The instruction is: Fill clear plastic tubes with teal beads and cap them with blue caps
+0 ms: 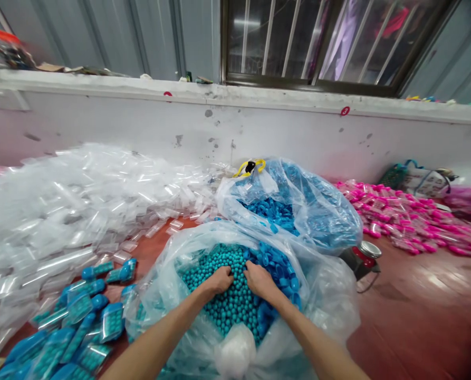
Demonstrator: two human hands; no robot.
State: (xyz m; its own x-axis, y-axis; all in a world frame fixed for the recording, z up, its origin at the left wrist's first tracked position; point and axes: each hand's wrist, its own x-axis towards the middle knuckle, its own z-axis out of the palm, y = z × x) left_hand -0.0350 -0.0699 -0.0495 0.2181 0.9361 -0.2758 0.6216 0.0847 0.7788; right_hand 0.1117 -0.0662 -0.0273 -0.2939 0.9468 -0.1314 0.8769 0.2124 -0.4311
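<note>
1. So the main thing here is a big, open clear plastic bag sitting on a reddish-brown surface, and everything below is placed relative to that bag.
2. Inside the bag, there's a load of small round teal beads, with shiny blue plastic caps piled along the right side.
3. Both hands are in the bag. The left hand is down on the beads, fingers curled in. Can't tell if it's actually gripping any.
4. The right hand is just beside it, right where beads meet caps. Its fingers are bent too, tips hard to make out, so no idea if it's got anything.
5. At the bag's near edge, there's a rounded bunch of whitish plastic.
6. Right behind the bag: a second see-through sack of blue plastic pieces, with a yellow strap with a black clip at its top.
7. Left of the bag: bead-filled clear containers with blue caps, and beyond those a huge heap of clear plastic cases.
8. Off to the bag's far right: a pile of pink-capped clear containers.
</note>
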